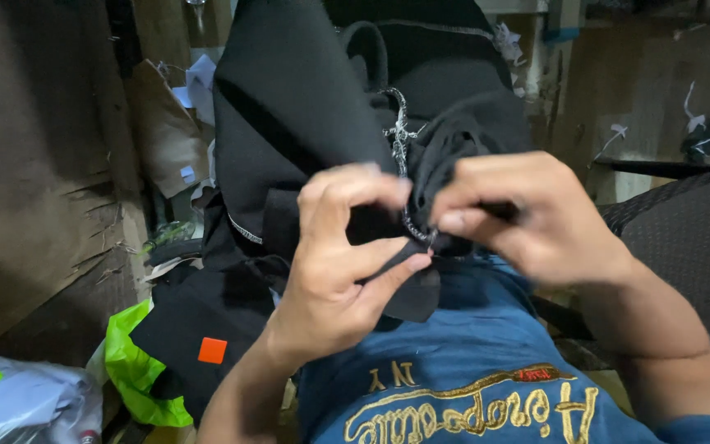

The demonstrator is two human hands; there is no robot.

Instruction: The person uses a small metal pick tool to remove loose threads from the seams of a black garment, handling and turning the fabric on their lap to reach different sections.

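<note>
Both hands pinched a black garment at its stitched seam, over the person's lap.
The left hand (334, 263) and right hand (527, 215) had fingers closed on the black fabric (289, 107); keeping the seam (398, 136) taut between them would likely help.

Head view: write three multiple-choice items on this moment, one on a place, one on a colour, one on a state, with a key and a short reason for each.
1. Where is the small orange square patch?
A. lower left, on black cloth
B. on the mesh chair
C. on the wooden wall

2. What colour is the garment being handled?
A. white
B. black
C. red

3. How do the left hand and right hand stand?
A. both resting open
B. only one touches the cloth
C. both pinch the cloth

Key: 1 A, the patch lies beside the bright green bag; 2 B, the fabric is black with pale edge stitching; 3 C, fingertips of both hands close on the fabric.
</note>
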